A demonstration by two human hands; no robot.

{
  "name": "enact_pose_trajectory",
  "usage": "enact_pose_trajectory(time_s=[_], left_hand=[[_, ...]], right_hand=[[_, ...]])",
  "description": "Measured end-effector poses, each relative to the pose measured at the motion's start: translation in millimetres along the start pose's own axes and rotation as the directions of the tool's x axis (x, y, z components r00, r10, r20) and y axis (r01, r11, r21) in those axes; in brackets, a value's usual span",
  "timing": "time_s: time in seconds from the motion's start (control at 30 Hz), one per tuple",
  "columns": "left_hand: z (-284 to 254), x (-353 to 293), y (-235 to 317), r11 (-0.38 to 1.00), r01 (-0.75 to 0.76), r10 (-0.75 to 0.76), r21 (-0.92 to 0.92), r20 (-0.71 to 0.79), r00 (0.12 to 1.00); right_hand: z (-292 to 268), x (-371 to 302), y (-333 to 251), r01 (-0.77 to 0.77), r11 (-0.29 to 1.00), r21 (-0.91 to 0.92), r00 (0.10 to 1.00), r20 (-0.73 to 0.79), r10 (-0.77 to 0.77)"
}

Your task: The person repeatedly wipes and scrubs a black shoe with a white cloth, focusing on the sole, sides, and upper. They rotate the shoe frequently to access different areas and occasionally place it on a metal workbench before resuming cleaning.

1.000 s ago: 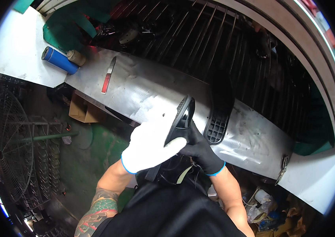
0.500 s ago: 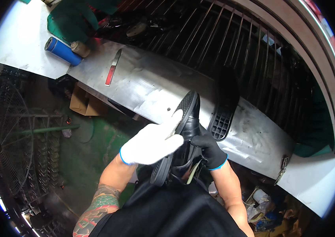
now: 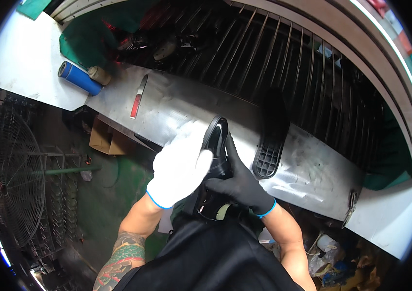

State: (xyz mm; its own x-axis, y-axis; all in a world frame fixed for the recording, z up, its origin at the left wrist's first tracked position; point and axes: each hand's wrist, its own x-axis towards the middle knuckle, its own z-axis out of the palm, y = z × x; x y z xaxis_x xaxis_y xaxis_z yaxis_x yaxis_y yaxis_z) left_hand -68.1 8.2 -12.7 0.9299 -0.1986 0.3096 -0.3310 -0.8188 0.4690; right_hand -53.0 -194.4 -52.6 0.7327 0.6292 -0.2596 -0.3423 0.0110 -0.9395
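A glossy black shoe is held up over the near edge of the metal bench, toe pointing away from me and its upper turned up. My left hand, in a white glove with a blue cuff, closes on the shoe's left side along the sole edge. From the right, my right hand in a black glove grips it, thumb across the instep and fingers along the side. The heel end, by my apron, shows a pale patch in the shoe's opening. To the right, a loose black sole with a grid-patterned face lies on the metal.
A red-handled knife lies on the metal bench, left of the shoe. Beyond it are a blue cylinder and a small beige container. Metal bars line the far side. A large fan stands left, near a cardboard box.
The shoe has rolled from sole-edge view to upper facing up. My right hand has shifted farther over it, and my left hand now lies flatter along its side.
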Motion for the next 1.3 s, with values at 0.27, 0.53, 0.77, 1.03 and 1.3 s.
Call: enact_pose_trajectory(time_s=[0.27, 0.53, 0.77, 1.03, 1.3], left_hand=[[-26, 18, 4, 0.52, 0.025, -0.328, -0.854, -0.172, 0.929], [-9, -9, -31, 0.791, -0.297, -0.052, -0.534, -0.542, 0.838], [43, -53, -34, 0.987, 0.097, -0.082, -0.13, 0.113, 0.99], [25, 3, -39, 0.689, 0.066, 0.019, -0.722, 0.109, 0.994], [32, 61, 4, 0.196, -0.097, -0.23, -0.976, -0.142, 0.963]], right_hand=[[8, -1, 6, -0.013, 0.806, 0.592, 0.987, -0.123, 0.106], [-25, 14, 17, -0.051, 0.448, 0.892, 0.963, -0.075, 0.259], [-89, 16, -13, 0.403, 0.828, 0.389, 0.813, -0.568, -0.129], [-44, 29, -47, 0.561, 0.827, 0.036, 0.782, -0.35, -0.516], [-39, 36, -46, 0.595, 0.74, -0.313, 0.746, -0.127, -0.654]])
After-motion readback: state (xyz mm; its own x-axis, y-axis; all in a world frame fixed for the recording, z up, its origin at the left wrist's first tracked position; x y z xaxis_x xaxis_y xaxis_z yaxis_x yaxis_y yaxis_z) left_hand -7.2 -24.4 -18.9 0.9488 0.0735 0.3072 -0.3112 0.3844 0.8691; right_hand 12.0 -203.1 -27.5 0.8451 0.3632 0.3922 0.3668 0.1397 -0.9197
